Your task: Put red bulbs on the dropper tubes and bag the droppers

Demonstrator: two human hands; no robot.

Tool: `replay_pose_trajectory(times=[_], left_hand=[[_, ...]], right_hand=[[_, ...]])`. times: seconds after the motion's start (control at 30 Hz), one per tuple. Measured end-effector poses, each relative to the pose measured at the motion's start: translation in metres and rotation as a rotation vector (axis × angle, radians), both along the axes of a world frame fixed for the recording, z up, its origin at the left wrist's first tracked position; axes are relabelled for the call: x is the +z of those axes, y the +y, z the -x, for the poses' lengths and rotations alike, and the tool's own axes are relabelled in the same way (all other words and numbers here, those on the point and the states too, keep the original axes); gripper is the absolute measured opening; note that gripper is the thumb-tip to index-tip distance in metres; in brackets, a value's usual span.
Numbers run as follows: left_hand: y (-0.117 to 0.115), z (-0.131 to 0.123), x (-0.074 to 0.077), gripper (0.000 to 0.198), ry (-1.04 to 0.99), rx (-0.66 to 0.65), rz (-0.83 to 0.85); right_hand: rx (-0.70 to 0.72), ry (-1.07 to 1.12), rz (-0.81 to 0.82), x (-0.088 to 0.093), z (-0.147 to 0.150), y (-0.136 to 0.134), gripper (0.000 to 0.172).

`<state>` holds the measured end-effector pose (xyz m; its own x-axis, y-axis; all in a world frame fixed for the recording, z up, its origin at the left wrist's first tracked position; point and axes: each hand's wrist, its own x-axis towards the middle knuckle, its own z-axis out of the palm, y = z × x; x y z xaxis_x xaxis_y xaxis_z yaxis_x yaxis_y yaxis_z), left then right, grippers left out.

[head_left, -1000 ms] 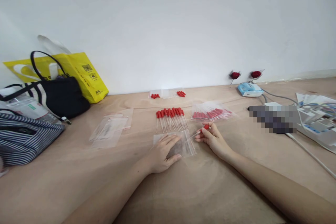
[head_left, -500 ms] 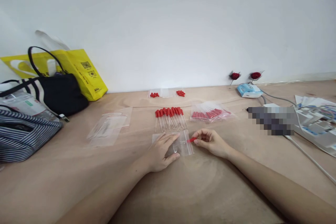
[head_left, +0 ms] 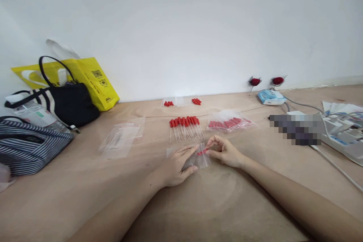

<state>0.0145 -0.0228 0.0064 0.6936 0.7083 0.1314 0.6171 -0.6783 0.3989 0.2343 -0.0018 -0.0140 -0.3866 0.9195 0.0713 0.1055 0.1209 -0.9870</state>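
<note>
My left hand [head_left: 180,166] lies flat over a small clear zip bag [head_left: 204,162], its fingers stretched out and pressing the bag to the table. At the bag's right-hand mouth, my right hand [head_left: 225,153] pinches the end of a dropper with a red rubber bulb [head_left: 202,152]. Most of the visible bulb is inside the bag; any tube beyond it is hidden by my left hand. Just behind the bag, several glass droppers with red bulbs [head_left: 185,121] lie side by side, tips toward me. Filled bags of red-bulb droppers [head_left: 229,121] are stacked behind my right hand.
Flat clear zip bags [head_left: 120,141] lie to the left. By the wall, red bulbs [head_left: 196,101] rest on clear plastic. A black bag [head_left: 75,104], yellow bag [head_left: 103,87] and striped pouch [head_left: 48,153] stand left. On the right are a tissue pack [head_left: 271,97] and a cable [head_left: 337,170].
My right hand has moved slightly left, and the red bulb has slid further into the bag. My left hand still presses on the bag. The view has shifted a little.
</note>
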Motion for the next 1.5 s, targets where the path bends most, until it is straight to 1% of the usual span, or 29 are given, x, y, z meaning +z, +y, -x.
replay_pose_trajectory(times=[0.1,0.2,0.3,0.37,0.47,0.53,0.63,0.7,0.77,0.83,0.93,1.0,1.07,1.17,1.23,1.27,1.4,1.5], left_hand=[[0.001,-0.002,-0.003,0.057,-0.025,-0.003,-0.006],[0.001,-0.005,-0.006,0.058,-0.036,-0.003,-0.01],[0.001,-0.007,-0.006,0.056,-0.055,-0.001,-0.002],[0.001,-0.006,-0.002,0.056,-0.085,0.014,0.016],[0.003,0.004,0.005,0.052,-0.126,0.046,0.072],[0.005,0.015,0.008,0.046,-0.12,0.053,0.104],[0.007,0.029,0.009,0.041,-0.056,0.053,0.111],[0.008,0.033,0.006,0.039,-0.022,0.043,0.107],[0.009,0.033,0.003,0.037,-0.018,0.023,0.093],[0.01,0.031,0.002,0.036,-0.028,-0.002,0.078],[0.011,0.029,0.001,0.034,-0.041,-0.016,0.074],[0.011,0.029,0.002,0.034,-0.048,-0.011,0.079],[0.011,0.029,0.002,0.035,-0.05,-0.011,0.083],[0.011,0.03,0.002,0.035,-0.04,-0.018,0.078],[0.012,0.03,0.002,0.035,-0.032,-0.023,0.074],[0.012,0.031,0.002,0.035,-0.029,-0.023,0.074],[0.011,0.031,0.002,0.035,-0.029,-0.019,0.076],[0.011,0.03,0.002,0.035,-0.039,-0.022,0.078]], right_hand=[[0.067,0.067,-0.056,-0.002,0.0,0.001,0.03],[0.135,0.016,-0.078,-0.002,0.001,0.001,0.03],[0.137,-0.06,-0.034,-0.003,0.002,0.0,0.029],[0.135,-0.036,-0.023,-0.004,0.002,0.001,0.029],[0.154,0.039,-0.049,-0.005,0.0,0.005,0.029],[0.162,0.049,-0.044,-0.005,-0.004,0.007,0.029],[0.171,-0.01,-0.033,-0.004,-0.014,0.012,0.024],[0.157,-0.086,-0.048,-0.002,-0.02,0.017,0.018],[0.093,-0.145,-0.081,0.002,-0.023,0.024,0.013],[-0.031,-0.197,-0.142,0.008,-0.02,0.035,0.008],[-0.255,-0.367,-0.223,0.019,-0.003,0.057,0.003],[-0.336,-0.427,-0.23,0.024,0.015,0.074,0.001],[-0.402,-0.466,-0.219,0.026,0.031,0.091,0.003],[-0.51,-0.51,-0.174,0.023,0.05,0.111,0.017],[-0.55,-0.522,-0.14,0.02,0.056,0.119,0.025],[-0.558,-0.523,-0.123,0.019,0.057,0.121,0.026],[-0.556,-0.502,-0.064,0.017,0.058,0.124,0.014],[-0.555,-0.464,-0.024,0.019,0.055,0.125,0.009]])
